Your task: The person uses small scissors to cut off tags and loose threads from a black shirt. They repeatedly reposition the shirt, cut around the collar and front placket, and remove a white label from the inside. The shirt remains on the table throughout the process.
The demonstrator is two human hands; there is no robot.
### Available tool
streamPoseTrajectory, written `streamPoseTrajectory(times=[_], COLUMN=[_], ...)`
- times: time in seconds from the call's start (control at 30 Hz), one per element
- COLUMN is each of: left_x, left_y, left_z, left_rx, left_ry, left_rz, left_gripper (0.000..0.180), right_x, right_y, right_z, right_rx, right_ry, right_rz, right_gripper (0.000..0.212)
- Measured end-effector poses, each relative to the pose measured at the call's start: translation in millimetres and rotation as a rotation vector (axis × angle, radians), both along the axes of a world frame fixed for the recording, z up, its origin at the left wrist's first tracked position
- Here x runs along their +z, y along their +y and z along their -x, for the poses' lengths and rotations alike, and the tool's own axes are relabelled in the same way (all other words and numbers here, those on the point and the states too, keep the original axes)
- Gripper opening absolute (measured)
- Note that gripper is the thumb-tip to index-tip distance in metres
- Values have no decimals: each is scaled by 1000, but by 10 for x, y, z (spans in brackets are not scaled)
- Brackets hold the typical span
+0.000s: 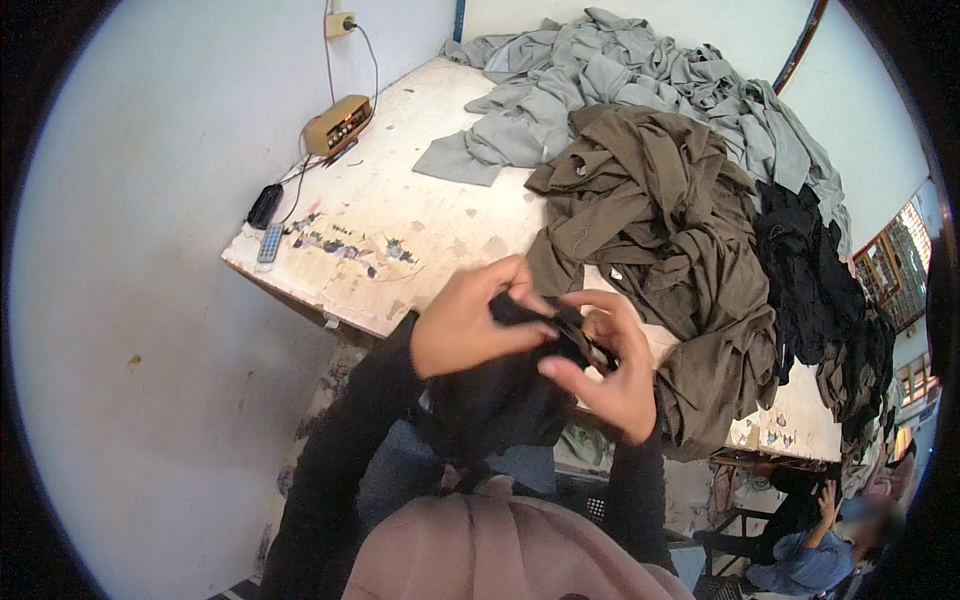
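In front of my chest, by the near edge of the table, a piece of black cloth [490,405] is held up between both hands. My left hand [465,322] pinches it from the left, with the thumb and fingers closed on a fold. From the right, my right hand [615,370] grips the same bunched part, fingers curled round it. A small pale or shiny spot shows by the right fingers, too blurred to name. The rest of the cloth hangs down over my lap. Nearest on the table lies a heap of brown cloth [650,210], just beyond my right hand.
The worn white table [400,280] carries a grey cloth heap [600,80] at the back and black cloth [810,270] at the right. A brown radio-like box [338,126], a remote control [270,243] and a black case [264,206] lie left. Another person [815,550] sits lower right.
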State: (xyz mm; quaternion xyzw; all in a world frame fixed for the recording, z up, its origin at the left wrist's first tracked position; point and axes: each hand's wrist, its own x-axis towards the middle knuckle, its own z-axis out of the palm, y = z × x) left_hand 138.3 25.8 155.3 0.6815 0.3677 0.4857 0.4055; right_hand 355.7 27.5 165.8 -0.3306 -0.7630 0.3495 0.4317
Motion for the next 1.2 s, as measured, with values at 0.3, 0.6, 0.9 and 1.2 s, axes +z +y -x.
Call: streamPoseTrajectory(times=[0.3,0.6,0.9,1.2], left_x=[-714,-2106,56,-183], left_y=[-770,-979,75,498], left_z=[639,359,890,-529], left_rx=[755,83,-530,-421], left_ry=[245,851,-1262,-1137], left_rz=[370,355,-281,539], left_gripper=[51,41,46,47], right_x=[-21,332,369,-9], right_y=[624,39,1074,531], right_z=[74,361,-1028,-833], right_rx=[76,215,2,-511], right_ry=[733,1045,1138,311], right_rz=[640,746,162,-308], right_gripper=[12,17,11,56])
